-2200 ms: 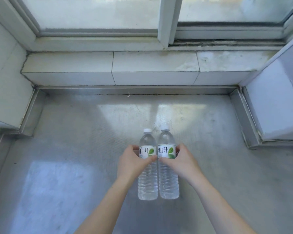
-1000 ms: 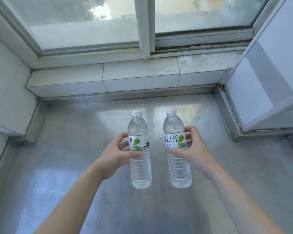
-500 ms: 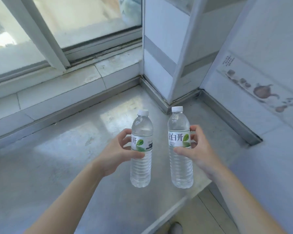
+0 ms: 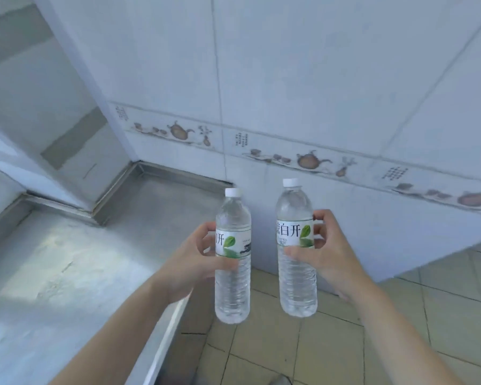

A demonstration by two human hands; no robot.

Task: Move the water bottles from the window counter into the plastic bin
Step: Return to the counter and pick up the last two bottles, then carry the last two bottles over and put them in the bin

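Two clear water bottles with white caps and green-leaf labels are held upright in the air, side by side and apart. My left hand (image 4: pixel 190 263) is wrapped around the label of the left bottle (image 4: pixel 233 287). My right hand (image 4: pixel 331 254) grips the right bottle (image 4: pixel 297 284) at its label. Both bottles hang past the front edge of the metal counter (image 4: pixel 67 273), over the tiled floor. No plastic bin is in view.
A white tiled wall (image 4: pixel 317 93) with a teapot-pattern border stands straight ahead. The counter runs along the left and ends at a raised metal lip by the wall corner. Beige floor tiles (image 4: pixel 331 348) lie below the bottles.
Both bottles were lifted off the counter by the window. The view has swung right, away from the window, to the tiled wall and floor; the bottles now hang beyond the counter's edge.
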